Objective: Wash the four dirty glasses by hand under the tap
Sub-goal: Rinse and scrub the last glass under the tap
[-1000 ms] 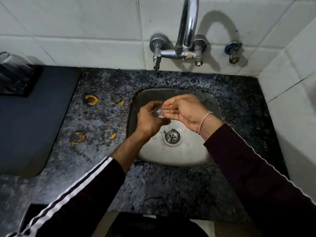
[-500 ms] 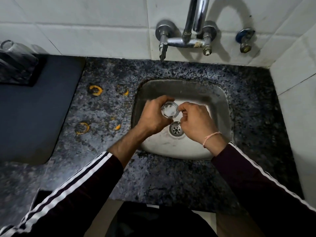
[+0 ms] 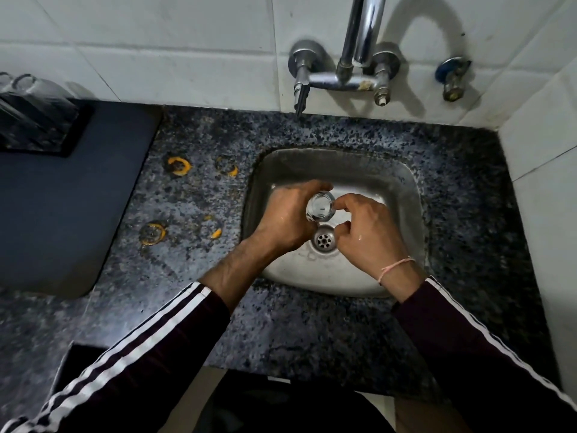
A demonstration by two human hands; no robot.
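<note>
A small clear glass [image 3: 320, 207] is held mouth-up over the steel sink [image 3: 396, 182], just above the drain [image 3: 324, 240]. My left hand [image 3: 287, 217] grips it around its side. My right hand [image 3: 365, 232] is beside it on the right, fingers curled, with a fingertip touching the rim. The chrome tap [image 3: 362, 42] rises from the tiled wall behind; no water stream is visible. More glasses [image 3: 28, 89] stand upside down, blurred, at the far left on a dark tray.
Speckled dark granite counter [image 3: 312, 332] surrounds the sink. A dark mat [image 3: 62, 214] covers the left side. Yellow ring stains [image 3: 178, 165] mark the counter between mat and sink. A blue-capped valve [image 3: 452, 76] sits on the wall at right. White tiled wall closes the right side.
The glass turned from lying sideways between both hands to mouth-up in my left hand. My right hand came off the glass body and now touches only its rim. The camera moved closer.
</note>
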